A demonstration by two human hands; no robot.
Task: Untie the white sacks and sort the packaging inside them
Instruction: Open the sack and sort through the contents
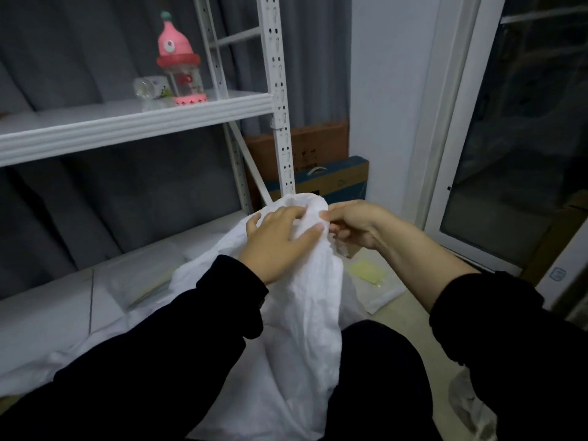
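White sack [302, 313] stands upright between the person's dark sleeves, its neck bunched at the top. Left hand [276, 240] grips the neck, fingers curled over the fabric. Right hand [356, 227] pinches the fabric just beside it, fingers tightly curled. Behind the sack: white rack [280, 90]. Above-left of the sack: pink bottle [179, 58] on a shelf. Right of the sack: yellowish packet [367, 272] on the floor.

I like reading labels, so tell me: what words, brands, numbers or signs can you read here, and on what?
None can be read.
Pink bottle: red print, blurred.
Brown cardboard box: black marks, too small.
Blue box: faint logo, unreadable.
Sticker by the door: blue sign, blurred.
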